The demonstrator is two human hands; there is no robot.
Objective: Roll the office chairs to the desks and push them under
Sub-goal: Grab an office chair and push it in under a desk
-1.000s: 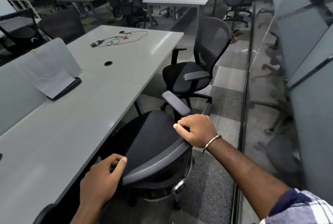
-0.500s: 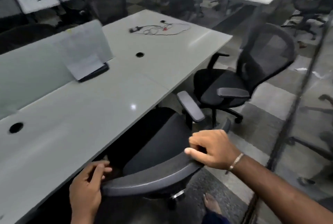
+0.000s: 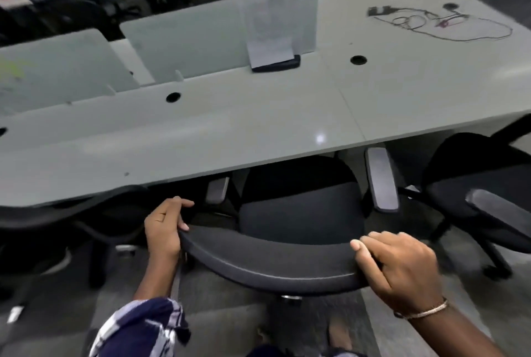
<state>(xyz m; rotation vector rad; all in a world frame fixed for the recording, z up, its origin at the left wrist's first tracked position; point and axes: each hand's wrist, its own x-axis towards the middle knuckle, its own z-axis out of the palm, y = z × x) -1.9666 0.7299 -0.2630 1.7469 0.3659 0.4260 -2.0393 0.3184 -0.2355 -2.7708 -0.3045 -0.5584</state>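
At the desk (image 3: 201, 138) edge: one black chair (image 3: 301, 213), seat front tucked under the top, armrests at the edge, backrest toward you. Your left hand (image 3: 163, 227) curls round the backrest's left end; your right hand (image 3: 402, 264) grips its right end, fingers folded over the rim. Second chair (image 3: 474, 173) just beside, right; cable (image 3: 431, 23) on the far desktop.

- The left hand (image 3: 165, 226) is bare, with no ring or band on it.
- The left arm has a rolled-up sleeve (image 3: 140, 328). It is dark blue with white checks.
- The right hand (image 3: 402, 266) is bare too.
- A thin, shiny bracelet (image 3: 423, 312) goes round the right wrist.
- Bare toes (image 3: 339, 338) show at the bottom.
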